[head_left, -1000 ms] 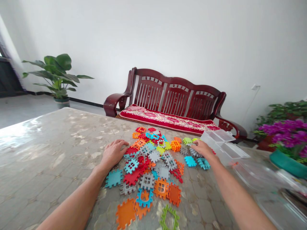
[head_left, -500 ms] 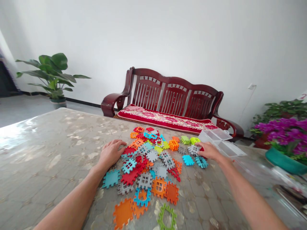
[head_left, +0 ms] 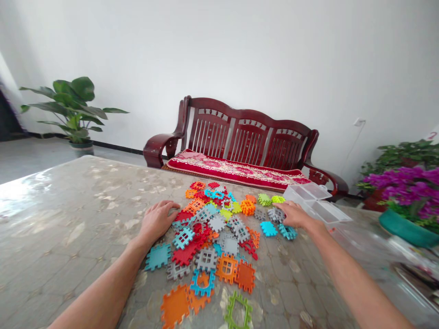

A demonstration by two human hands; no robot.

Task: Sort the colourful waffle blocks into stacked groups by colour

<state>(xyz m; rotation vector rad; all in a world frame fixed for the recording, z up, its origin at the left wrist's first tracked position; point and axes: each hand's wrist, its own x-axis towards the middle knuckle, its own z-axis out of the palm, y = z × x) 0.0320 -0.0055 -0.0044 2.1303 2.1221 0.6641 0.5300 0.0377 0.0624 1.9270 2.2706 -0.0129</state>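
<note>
My left hand (head_left: pixel 160 219) lies palm down on the table at the left edge of a loose heap of interlocking plastic building tiles (head_left: pixel 216 224). Its fingers are spread and hold nothing. The heap mixes red, grey, blue, orange and green tiles, some with window cutouts. At the right, my right hand (head_left: pixel 294 214) is curled low beside a small stack of grey tiles (head_left: pixel 275 214). What lies under its fingers is hidden. Close by are blue tiles (head_left: pixel 268 229), a darker blue stack (head_left: pixel 287 231), an orange stack (head_left: pixel 247 207) and yellow-green tiles (head_left: pixel 278 199).
A clear plastic box (head_left: pixel 310 194) stands open behind my right hand. Purple flowers in a teal pot (head_left: pixel 408 228) and clear plastic packaging (head_left: pixel 366 240) are at the right. A wooden bench (head_left: pixel 236 132) stands beyond the table (head_left: pixel 78 219); a potted plant (head_left: pixel 77 109) is at far left.
My right hand has shifted slightly, and a bit of red that showed between its fingers is now out of sight. My left hand stays where it was.
</note>
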